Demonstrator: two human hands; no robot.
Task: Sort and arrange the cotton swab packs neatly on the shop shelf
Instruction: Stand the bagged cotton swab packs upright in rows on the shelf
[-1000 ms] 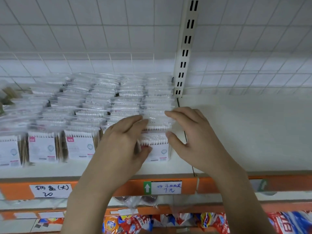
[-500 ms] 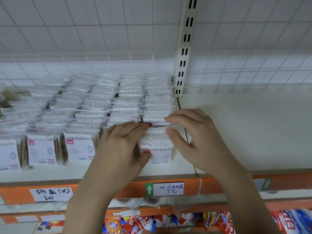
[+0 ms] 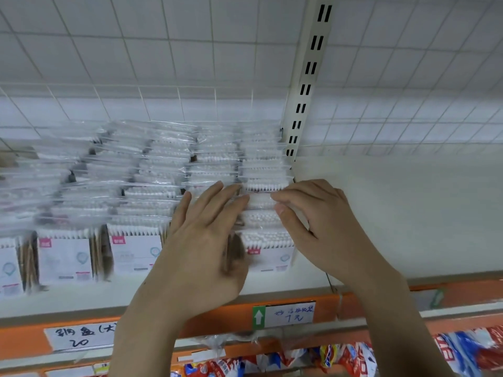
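Rows of cotton swab packs [image 3: 261, 213] stand along the shelf's [image 3: 394, 213] front edge. The left hand [image 3: 201, 240] presses flat, fingers spread; the right hand [image 3: 315, 221] seemingly pinches one pack's slippery, light, crinkly plastic top.

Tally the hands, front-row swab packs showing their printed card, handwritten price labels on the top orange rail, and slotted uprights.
Hands: 2, left hand, right hand
Front-row swab packs with card showing: 4
Handwritten price labels: 2
Slotted upright: 1
Total: 9
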